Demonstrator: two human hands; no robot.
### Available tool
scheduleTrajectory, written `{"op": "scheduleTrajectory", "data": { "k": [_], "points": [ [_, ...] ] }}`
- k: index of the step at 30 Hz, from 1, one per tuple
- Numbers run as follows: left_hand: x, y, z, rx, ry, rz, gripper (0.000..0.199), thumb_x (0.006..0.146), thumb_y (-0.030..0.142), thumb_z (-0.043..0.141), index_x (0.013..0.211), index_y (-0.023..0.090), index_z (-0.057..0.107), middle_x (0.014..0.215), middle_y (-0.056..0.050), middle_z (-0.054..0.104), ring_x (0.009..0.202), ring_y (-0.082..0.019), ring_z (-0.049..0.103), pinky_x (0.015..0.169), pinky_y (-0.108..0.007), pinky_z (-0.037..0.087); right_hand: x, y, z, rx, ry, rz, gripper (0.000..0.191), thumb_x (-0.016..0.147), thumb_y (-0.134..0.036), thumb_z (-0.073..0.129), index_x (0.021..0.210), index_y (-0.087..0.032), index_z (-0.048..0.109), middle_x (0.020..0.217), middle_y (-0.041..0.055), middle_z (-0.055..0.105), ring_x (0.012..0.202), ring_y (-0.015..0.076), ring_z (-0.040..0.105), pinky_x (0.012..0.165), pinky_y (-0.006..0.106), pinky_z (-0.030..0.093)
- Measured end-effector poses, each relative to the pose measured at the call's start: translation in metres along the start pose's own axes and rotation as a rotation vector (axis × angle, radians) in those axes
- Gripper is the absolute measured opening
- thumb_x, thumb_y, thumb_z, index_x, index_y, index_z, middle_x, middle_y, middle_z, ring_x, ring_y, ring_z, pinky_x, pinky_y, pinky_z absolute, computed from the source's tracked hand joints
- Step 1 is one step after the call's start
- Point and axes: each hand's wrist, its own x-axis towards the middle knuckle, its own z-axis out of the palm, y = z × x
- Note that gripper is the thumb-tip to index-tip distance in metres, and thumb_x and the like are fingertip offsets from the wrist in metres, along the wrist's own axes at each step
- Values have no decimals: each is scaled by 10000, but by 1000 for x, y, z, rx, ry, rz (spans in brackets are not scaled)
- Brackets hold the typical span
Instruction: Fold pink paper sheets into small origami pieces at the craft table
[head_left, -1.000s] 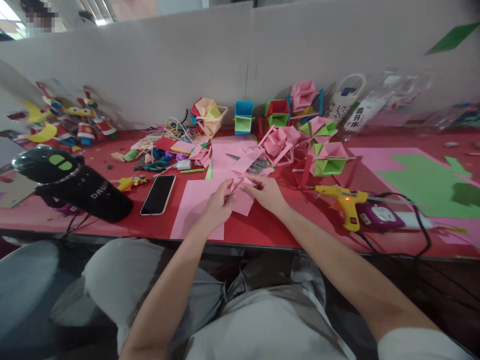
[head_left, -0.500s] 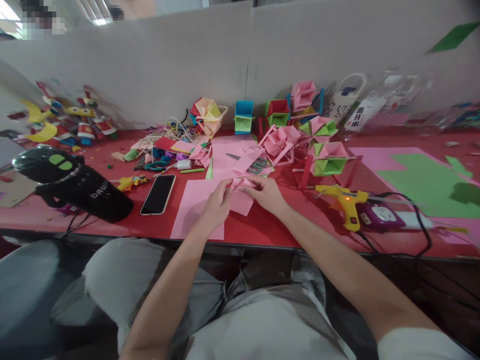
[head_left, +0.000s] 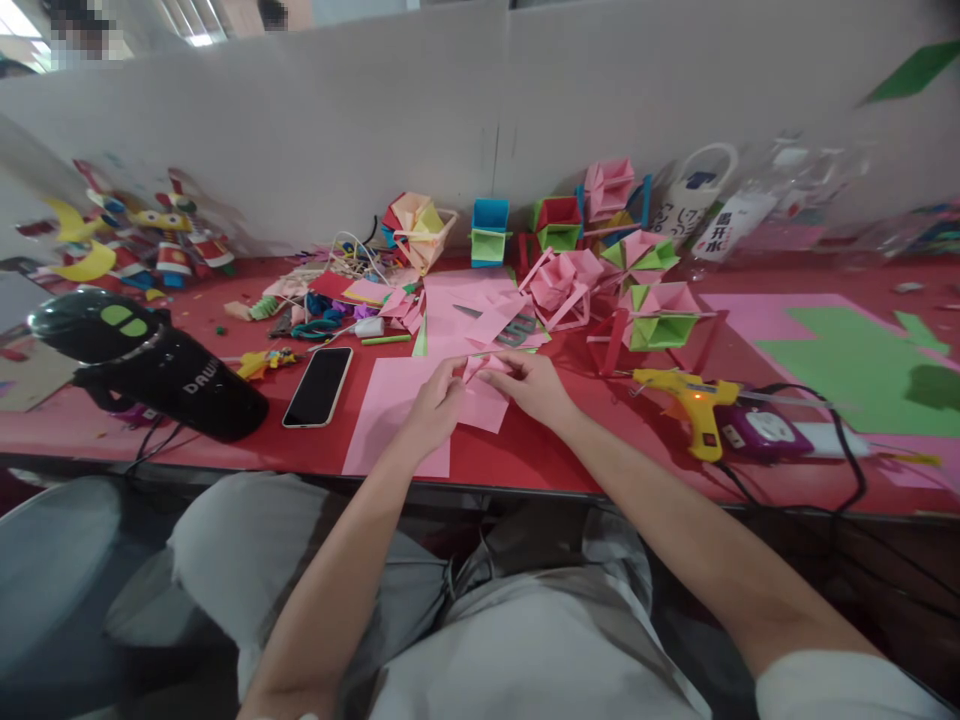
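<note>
Both my hands hold a piece of pink paper (head_left: 484, 405) between fingers and thumbs, over the red table near its front edge. Its upper part is folded or rolled at my fingertips, and the lower part hangs flat. My left hand (head_left: 439, 400) is closed on the left side of it. On the opposite side my right hand (head_left: 536, 385) pinches it, the thumb lying across the fold. The fingers partly hide the folds. Under my left hand lies a larger pink sheet (head_left: 382, 415). Just beyond my hands, scissors (head_left: 517, 328) rest among pink paper pieces (head_left: 457, 290).
A phone (head_left: 318, 388) and a black tumbler (head_left: 165, 370) are to the left. A yellow glue gun (head_left: 694, 405), its light on, stands right beside a purple power strip (head_left: 765, 425) with cables. Folded paper wheels (head_left: 660, 318) line the back. Green sheets (head_left: 862, 370) lie far right.
The fold at my fingertips looks slightly shifted, and the paper's lower corner sits a little further right. Both hands keep their grip. The whole view has shifted very slightly.
</note>
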Motion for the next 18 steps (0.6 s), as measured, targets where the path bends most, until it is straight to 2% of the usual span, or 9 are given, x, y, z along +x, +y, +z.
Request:
{"op": "scheduleTrajectory", "data": {
  "k": [5,9,13,18],
  "points": [
    [0,6,-3,-36,5,-107,375,890,192,439,1249,193,547,918,-31,618,758,-146,559,732,-273,452,0,0,0,5,-24,-21,340,784,-407,761,1044,-189,747,935,28,741,804,176,642,738,280,474],
    [1,8,-5,-62,26,-163,381,873,213,458,1241,183,554,905,-30,604,664,-129,499,611,-249,409,0,1,0,0,-33,-43,385,747,-404,793,1063,-191,743,999,42,751,892,197,665,789,292,488],
    [2,4,-5,-107,5,-170,367,860,222,471,1215,195,562,870,-18,587,715,-143,525,628,-244,412,-1,0,1,4,-40,-34,357,771,-400,771,1056,-187,744,982,44,751,862,190,663,772,294,487],
    [2,1,-5,-166,-25,-198,374,854,234,469,1218,218,556,738,17,534,657,-144,511,610,-245,402,0,-1,1,-10,-44,-25,346,790,-406,748,1056,-185,746,939,41,744,823,182,646,737,292,481]
  ]
}}
